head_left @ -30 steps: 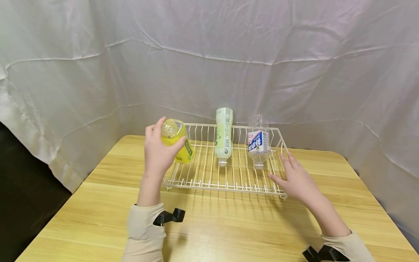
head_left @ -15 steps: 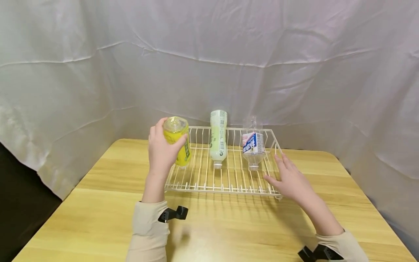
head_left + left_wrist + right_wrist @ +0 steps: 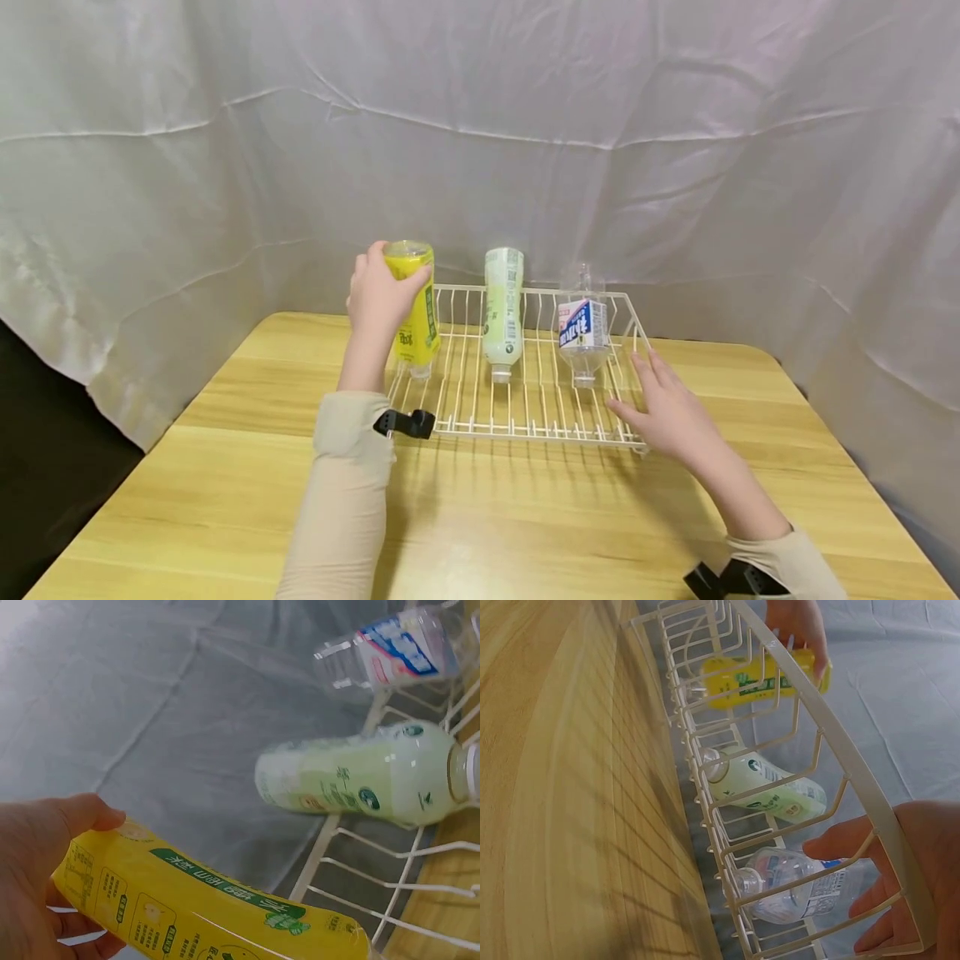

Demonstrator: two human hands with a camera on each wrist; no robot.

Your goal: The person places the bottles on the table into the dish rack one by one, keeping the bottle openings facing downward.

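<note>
My left hand grips a yellow-labelled plastic bottle near its base. This bottle points cap end down over the left part of a white wire dish rack. In the left wrist view, thumb and fingers lie on opposite sides of the yellow bottle. A pale green bottle leans neck down in the middle of the rack. To its right, a clear bottle with a blue and white label leans the same way. My right hand rests at the rack's right side, its fingers extended along the rim.
The rack stands on a wooden table, close to a grey cloth backdrop. Each wrist carries a black camera mount, the left one near the rack's front left corner.
My left hand has turned the yellow bottle more upright, neck down, and shifted slightly right and toward the back of the rack. My right hand stays at the rack's right side.
</note>
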